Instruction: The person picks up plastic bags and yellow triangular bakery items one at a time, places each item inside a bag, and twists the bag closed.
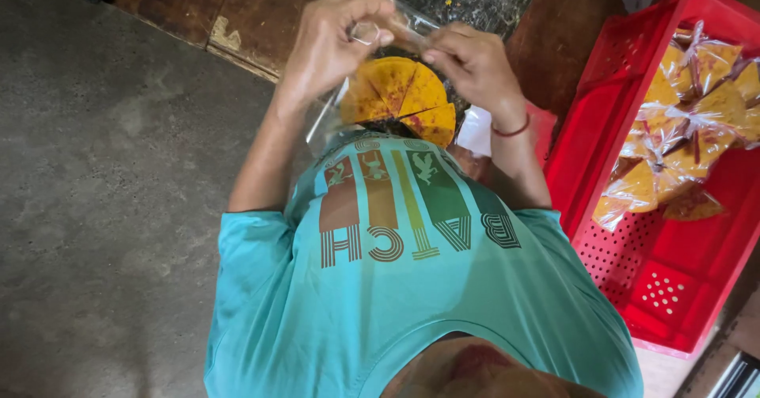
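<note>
A clear plastic bag [396, 97] filled with yellow-orange triangular wafer pieces hangs in front of my teal shirt. Both hands pinch the bag's top. My left hand [332, 38] grips the gathered mouth of the bag with thumb and forefinger, and a small clear loop shows between those fingers. My right hand [471, 62], with a red thread on its wrist, holds the same top edge just to the right. The two hands nearly touch each other.
A red perforated plastic crate [633, 263] stands at my right and holds several sealed bags of the same yellow wafers [681, 121]. A grey concrete floor [103, 192] lies to the left. Brown wooden boards [245, 10] and a dark slab lie ahead.
</note>
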